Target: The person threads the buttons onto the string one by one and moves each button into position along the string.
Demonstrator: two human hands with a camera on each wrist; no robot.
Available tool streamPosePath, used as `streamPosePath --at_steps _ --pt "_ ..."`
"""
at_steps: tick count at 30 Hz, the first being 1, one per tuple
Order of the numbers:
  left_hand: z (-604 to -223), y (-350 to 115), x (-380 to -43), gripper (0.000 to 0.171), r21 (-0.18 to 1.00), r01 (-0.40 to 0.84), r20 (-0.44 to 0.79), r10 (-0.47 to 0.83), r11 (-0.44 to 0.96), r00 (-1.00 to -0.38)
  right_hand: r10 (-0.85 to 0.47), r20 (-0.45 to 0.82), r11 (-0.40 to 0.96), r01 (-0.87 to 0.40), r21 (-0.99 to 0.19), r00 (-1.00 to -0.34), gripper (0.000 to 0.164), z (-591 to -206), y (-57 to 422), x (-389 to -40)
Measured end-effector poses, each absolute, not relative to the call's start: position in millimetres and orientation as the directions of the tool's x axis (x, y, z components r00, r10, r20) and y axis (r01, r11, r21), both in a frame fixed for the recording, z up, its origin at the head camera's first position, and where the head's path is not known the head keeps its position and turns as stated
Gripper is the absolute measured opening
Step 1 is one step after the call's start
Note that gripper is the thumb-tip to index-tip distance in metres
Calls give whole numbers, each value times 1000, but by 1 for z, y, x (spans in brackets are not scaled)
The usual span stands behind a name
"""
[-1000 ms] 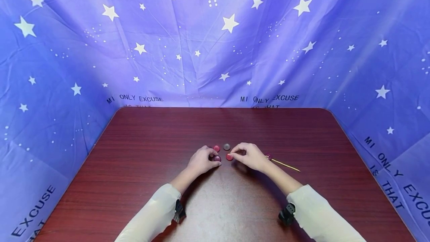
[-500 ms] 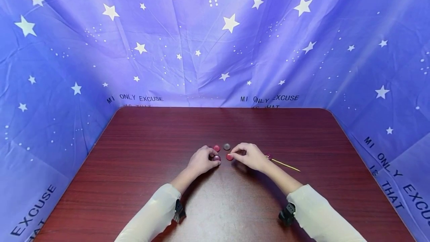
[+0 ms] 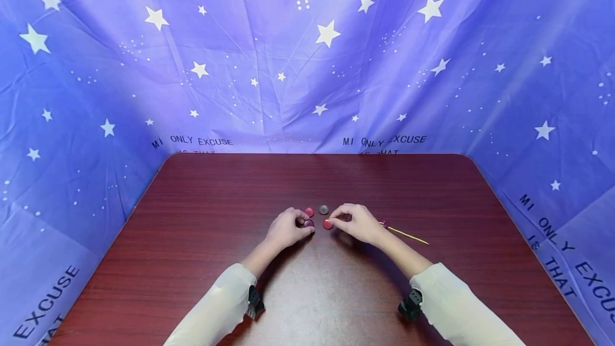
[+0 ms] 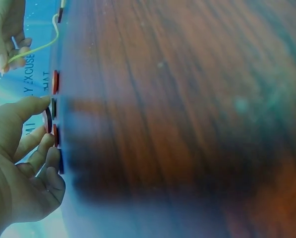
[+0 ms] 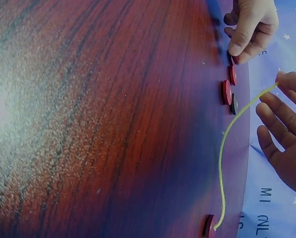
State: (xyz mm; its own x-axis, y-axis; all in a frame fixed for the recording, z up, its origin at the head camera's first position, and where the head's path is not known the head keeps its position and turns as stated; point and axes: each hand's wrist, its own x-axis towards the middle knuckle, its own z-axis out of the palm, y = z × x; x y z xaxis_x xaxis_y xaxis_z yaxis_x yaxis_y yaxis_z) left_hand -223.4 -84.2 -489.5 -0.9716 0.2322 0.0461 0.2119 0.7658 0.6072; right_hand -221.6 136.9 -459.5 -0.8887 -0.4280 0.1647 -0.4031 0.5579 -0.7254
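My left hand (image 3: 286, 228) pinches a dark purple button (image 4: 48, 120) between thumb and fingers, tilted up off the table. Facing it, my right hand (image 3: 357, 224) pinches one end of a yellow cord (image 5: 222, 158) between thumb and forefinger, its other fingers loosely bent. From there the cord curves down to a purplish-red button (image 5: 210, 226) on the table at the right. Two red buttons (image 3: 328, 223) and a grey four-hole button (image 3: 324, 209) lie between the hands. Another dark button (image 4: 61, 161) is by the left fingers, hidden in the head view.
The dark red wood-grain table (image 3: 307, 180) has a rounded far edge. Behind it and at both sides hangs a purple-blue cloth (image 3: 269, 47) with white stars and printed words. The cord's other, straight tail (image 3: 408, 235) lies right of the right forearm.
My left hand has raised and tilted the purple button off the table, shifting it slightly left. My right hand stays in place with the cord.
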Motion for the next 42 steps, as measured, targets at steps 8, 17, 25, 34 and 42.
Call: streamPosePath --at_steps 8,17,25,34,42 --pt "-485 -85 -225 27 652 178 42 200 737 -979 -428 172 549 -407 -730 -887 4 -461 138 -223" --pt "-480 -87 -224 25 681 196 72 202 706 -977 -429 192 548 -423 -722 -883 3 -462 139 -225" --pt "-475 -87 -223 25 720 242 132 214 651 -968 -432 216 531 -441 -724 -876 4 -459 139 -225" --pt "-472 -85 -224 25 777 226 119 215 588 -969 -433 212 532 -438 -725 -876 5 -454 139 -225" --pt "-474 -82 -223 24 841 292 196 245 456 -949 -427 213 536 -435 -723 -879 5 -451 141 -224"
